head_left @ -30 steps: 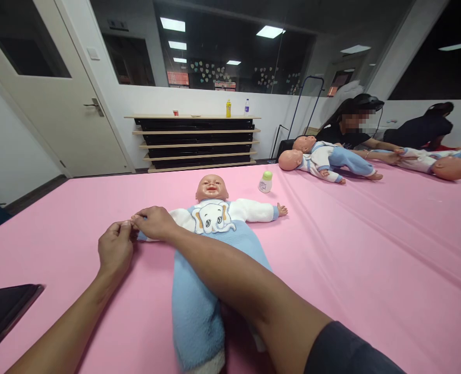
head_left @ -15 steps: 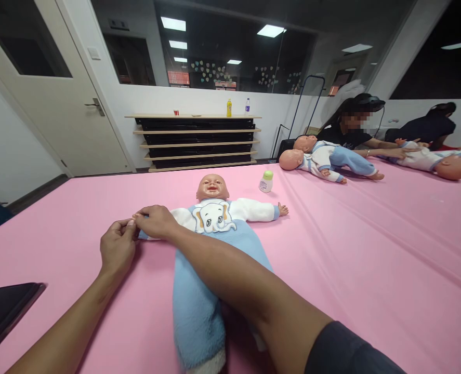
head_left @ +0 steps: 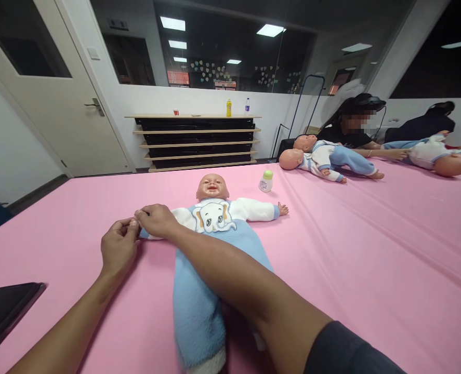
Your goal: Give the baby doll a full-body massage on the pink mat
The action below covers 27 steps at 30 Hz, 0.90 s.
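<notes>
A baby doll (head_left: 212, 188) lies on its back, dressed in a white and light-blue fleece suit (head_left: 199, 296) with an elephant's face on the chest. Its arm on the left side reaches out to my two hands. My left hand (head_left: 119, 244) is closed in a pinch at the end of that arm, by the blue cuff. From above, my right hand (head_left: 157, 221) closes over the same spot, its fingertips meeting the left thumb. My fingers hide the doll's hand there. My right forearm crosses over the doll's belly. The doll's other arm (head_left: 257, 209) lies stretched out, palm bare.
A small white bottle with a green cap (head_left: 266, 181) stands beyond the doll on the pink table cover (head_left: 355, 249). A dark flat device (head_left: 8, 311) lies at the left edge. Two more dolls (head_left: 331, 158) lie at the right, near a person (head_left: 331, 132) handling another doll (head_left: 436, 158).
My hands stay at the doll's arm, with only a slight shift of the fingers. At the far right, the co-worker's doll has been turned a little and its arm raised.
</notes>
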Available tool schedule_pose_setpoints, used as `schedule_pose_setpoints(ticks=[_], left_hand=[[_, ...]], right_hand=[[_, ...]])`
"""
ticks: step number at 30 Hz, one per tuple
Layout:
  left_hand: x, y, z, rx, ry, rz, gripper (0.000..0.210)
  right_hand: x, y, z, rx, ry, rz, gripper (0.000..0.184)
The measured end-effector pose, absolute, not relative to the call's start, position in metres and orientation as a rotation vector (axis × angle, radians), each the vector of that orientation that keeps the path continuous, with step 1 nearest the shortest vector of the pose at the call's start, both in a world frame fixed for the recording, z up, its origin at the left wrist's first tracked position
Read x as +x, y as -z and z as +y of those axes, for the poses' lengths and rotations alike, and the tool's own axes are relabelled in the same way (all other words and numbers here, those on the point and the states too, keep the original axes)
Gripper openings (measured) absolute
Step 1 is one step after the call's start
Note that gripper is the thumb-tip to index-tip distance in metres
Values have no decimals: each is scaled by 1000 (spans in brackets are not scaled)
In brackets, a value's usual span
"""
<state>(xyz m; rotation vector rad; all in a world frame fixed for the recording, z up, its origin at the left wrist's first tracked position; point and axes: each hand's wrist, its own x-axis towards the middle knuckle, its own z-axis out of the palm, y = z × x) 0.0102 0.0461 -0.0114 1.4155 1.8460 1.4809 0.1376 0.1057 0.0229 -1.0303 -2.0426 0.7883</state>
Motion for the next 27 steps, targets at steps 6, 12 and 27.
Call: schedule_pose_setpoints(ticks=[6,12,27], left_hand=[[11,8,44,1372,-1496,1858,42],[10,8,43,1446,-1511,1901,38],[8,13,46,1417,-1542,1879,41]], right_hand=[[138,-23,106,-1020,-865,-2021,21],[137,-19,107,-1012,-850,-2014,26],[135,-16,110,-942,-843,-2026,24]])
